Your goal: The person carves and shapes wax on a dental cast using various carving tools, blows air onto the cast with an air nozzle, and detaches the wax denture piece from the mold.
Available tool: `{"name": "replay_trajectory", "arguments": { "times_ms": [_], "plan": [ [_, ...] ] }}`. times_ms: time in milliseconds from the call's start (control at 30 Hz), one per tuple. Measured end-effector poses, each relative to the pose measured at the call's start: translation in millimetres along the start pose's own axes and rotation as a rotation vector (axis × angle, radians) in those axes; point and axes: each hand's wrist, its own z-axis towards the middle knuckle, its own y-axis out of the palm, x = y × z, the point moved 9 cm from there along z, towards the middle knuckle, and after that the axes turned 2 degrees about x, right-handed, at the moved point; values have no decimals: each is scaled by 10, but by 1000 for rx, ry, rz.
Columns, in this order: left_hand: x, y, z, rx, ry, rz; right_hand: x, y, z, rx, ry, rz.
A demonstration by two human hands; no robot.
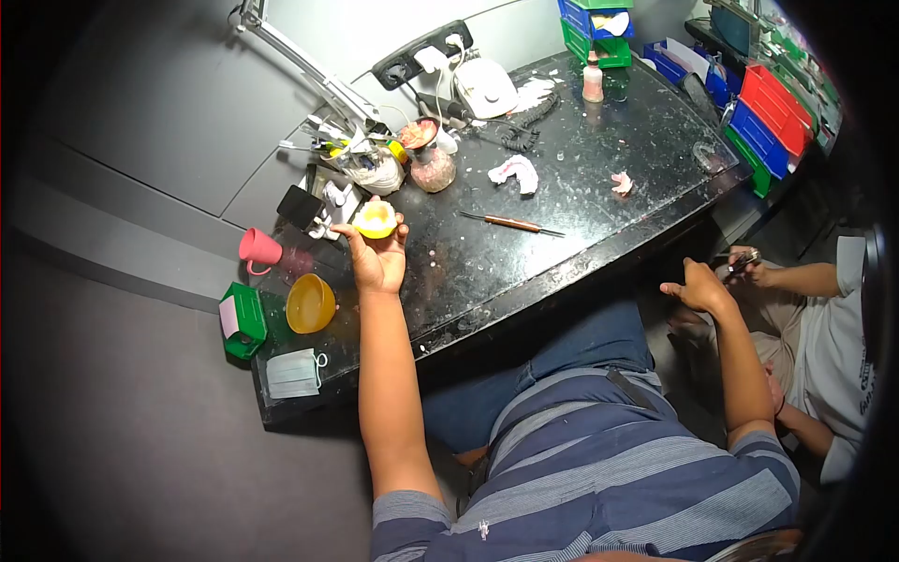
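My left hand (379,267) is raised over the left part of the black table, its fingers and thumb closed around a yellow dental cast (375,221) with a bright, pale middle. Glare hides the cast's finer detail. My right hand (700,288) is off the table's front edge, thumb and forefinger apart, with nothing visible in it. Close by, another person's hand (760,273) holds a small dark, shiny object. On the tabletop lie a double-ended wax carver (512,223) with a brown handle, a whitish horseshoe-shaped dental piece (515,174) and a small pink piece (622,183).
A yellow bowl (311,303), pink mug (259,246), green bin (243,320) and face mask (294,373) are at the left end. A lamp arm (309,67) rises behind a tool holder (375,170). A pink bottle (593,80) stands at the back; stacked bins (773,117) are right.
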Motion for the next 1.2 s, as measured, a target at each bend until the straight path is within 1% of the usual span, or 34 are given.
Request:
{"name": "replay_trajectory", "arguments": {
  "times_ms": [33,67,100,167,200,300,333,367,433,467,500,567,600,667,700,767,800,933,1067,1133,1200],
  "plan": [
    [-11,14,-30,-3,2,8,-14,13,-24,-21,7,22],
    [-22,-2,-65,14,5,0,-32,73,-27,-43,-48,14],
    [-37,-35,-98,31,8,-8,-96,30,-58,-45,-51,22],
    [-43,-4,-235,47,29,9,-351,117,-201,-313,-112,125],
    [-67,23,-332,41,25,-2,-392,171,-181,-260,-217,115],
    [-157,158,-714,56,50,-33,-691,262,-259,-348,-254,150],
    [-175,300,-860,43,64,-24,-709,440,-206,-334,-341,152],
    [-191,438,-991,32,80,-16,-785,585,-197,-346,-348,157],
    [-231,715,-1174,-71,72,-33,-923,787,-184,-296,-312,217],
    [-237,850,-1256,-101,80,-26,-914,1050,-126,-295,-271,214],
    [-255,963,-1316,-138,68,-31,-942,1236,-74,-223,-239,252],
    [-251,1153,-1390,-162,46,-41,-999,1549,-28,-64,-179,111],
    [-250,1206,-1424,-155,43,-33,-1053,1603,-48,-73,-181,116],
    [-245,1340,-1481,-186,25,-97,-1108,1487,-57,117,-155,110],
    [-244,1386,-1498,-186,18,-91,-1088,1514,-42,113,-152,117],
    [-267,1465,-1533,-208,-31,-208,-1032,1531,-24,140,-180,131],
    [-282,1511,-1532,-254,-51,-273,-1014,1553,-19,141,-173,134],
    [-342,1571,-1548,-274,-93,-379,-1005,1548,-15,172,-186,125],
    [-347,1576,-1542,-270,-55,-320,-1030,1514,-33,198,-194,128],
    [-308,1623,-1566,-362,3,-215,-1045,1495,-39,191,-197,123],
    [-292,1606,-1576,-346,40,-152,-1047,1504,-43,184,-199,117]
  ]
}}
